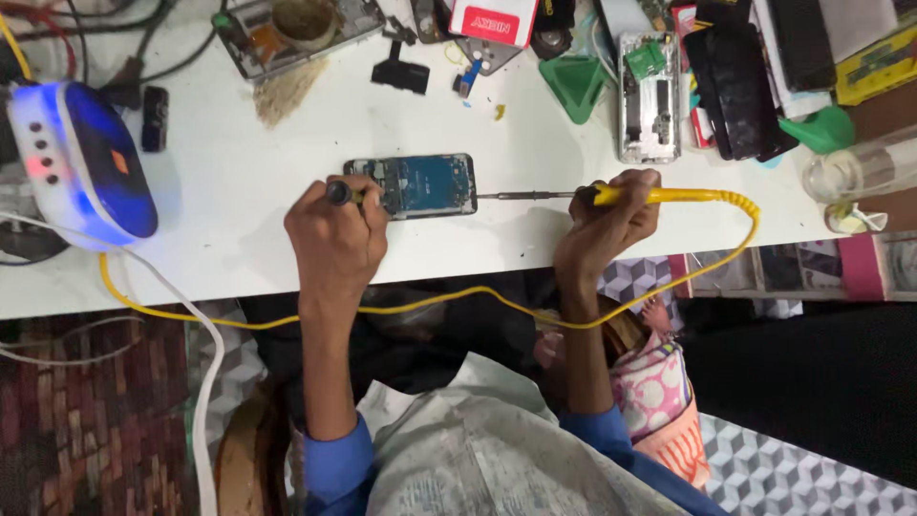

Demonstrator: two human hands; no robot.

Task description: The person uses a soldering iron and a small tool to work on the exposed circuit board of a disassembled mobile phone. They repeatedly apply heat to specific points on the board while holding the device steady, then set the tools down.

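While both forearms reach over the near edge of the white worktop (239, 248), the left hand (336, 239) is closed around a dark-handled tool (340, 193) touching the opened phone (413, 185), which lies near the middle. The right hand (604, 227) grips a yellow-handled soldering iron (659, 196), its tip just beside the phone's right end. Judged step: board work in hand; next calls for steady tip contact. Farther back lie spare phone parts (650, 96).

Bright, even overhead light fills the white table (239, 191); soft shadows fall just below both hands. At left a lamp (81, 162) glows blue, slightly blown out. Lower frame is dimmer, edges mildly soft.
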